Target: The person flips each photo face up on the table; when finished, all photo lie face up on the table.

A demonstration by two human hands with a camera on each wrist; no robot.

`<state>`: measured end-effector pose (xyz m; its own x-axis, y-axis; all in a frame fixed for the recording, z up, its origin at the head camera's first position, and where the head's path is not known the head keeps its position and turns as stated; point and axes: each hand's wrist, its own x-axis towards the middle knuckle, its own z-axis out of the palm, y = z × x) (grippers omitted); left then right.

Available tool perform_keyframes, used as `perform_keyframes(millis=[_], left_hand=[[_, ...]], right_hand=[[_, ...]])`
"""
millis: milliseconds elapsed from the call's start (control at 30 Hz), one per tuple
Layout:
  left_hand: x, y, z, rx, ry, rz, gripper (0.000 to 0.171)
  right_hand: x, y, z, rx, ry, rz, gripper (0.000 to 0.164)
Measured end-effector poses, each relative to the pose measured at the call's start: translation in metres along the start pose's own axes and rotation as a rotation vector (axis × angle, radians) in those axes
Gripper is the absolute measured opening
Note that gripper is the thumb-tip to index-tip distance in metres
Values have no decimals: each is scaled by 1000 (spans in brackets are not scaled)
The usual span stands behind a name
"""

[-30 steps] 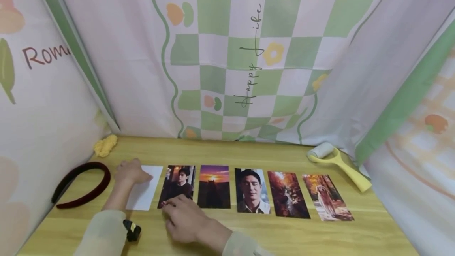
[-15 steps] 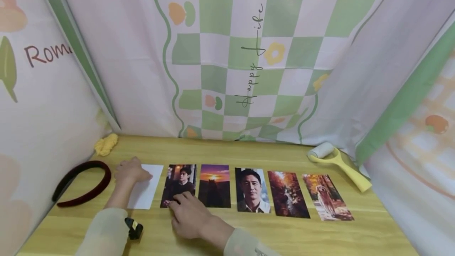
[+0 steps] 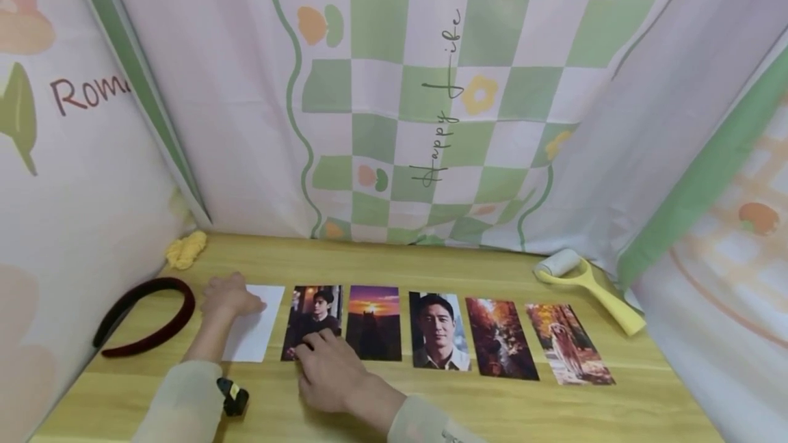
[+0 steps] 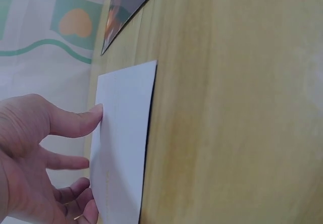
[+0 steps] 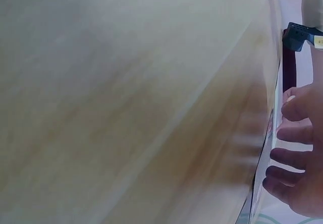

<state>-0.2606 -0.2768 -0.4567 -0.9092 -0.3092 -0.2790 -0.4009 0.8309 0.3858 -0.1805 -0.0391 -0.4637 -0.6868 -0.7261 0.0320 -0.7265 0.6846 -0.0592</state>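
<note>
In the head view, my left hand [image 3: 230, 296] rests on a white card [image 3: 258, 333] at the left end of a row. The left wrist view shows its thumb on the card's edge and the other fingers along that same side. My right hand [image 3: 332, 371] touches the lower part of a photo card of a seated person [image 3: 320, 303], fingers loosely bent. To the right lie a sunset photo card [image 3: 373, 323], a portrait photo card [image 3: 438, 327], an autumn stream photo card [image 3: 503, 340] and a dog photo card [image 3: 569, 344].
A dark red headband [image 3: 178, 320] lies left of the white card, with a yellow scrunchie [image 3: 186, 249] behind it. At the back right is a yellow-handled lint roller [image 3: 609, 303]. A printed curtain [image 3: 425, 224] borders the wooden table [image 3: 529, 415].
My right hand has shifted slightly right, and the seated-person card's left edge has moved with it. My left hand stays on the white card. The head view has turned a little left.
</note>
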Motion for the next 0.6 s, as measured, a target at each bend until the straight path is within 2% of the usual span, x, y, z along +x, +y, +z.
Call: perform_keyframes(millis=[100, 267, 433, 600], left_hand=[[1, -1, 1, 2, 3, 27, 76], [0, 0, 2, -13, 5, 54, 67], [-1, 2, -1, -34, -8, 29, 69], [0, 0, -3, -46, -14, 19, 71]], right_hand=[[2, -3, -1, 86, 37, 5, 36], [5, -9, -4, 291, 98, -7, 32], [10, -14, -6, 488, 61, 37, 34], [13, -17, -5, 535, 39, 62, 34]])
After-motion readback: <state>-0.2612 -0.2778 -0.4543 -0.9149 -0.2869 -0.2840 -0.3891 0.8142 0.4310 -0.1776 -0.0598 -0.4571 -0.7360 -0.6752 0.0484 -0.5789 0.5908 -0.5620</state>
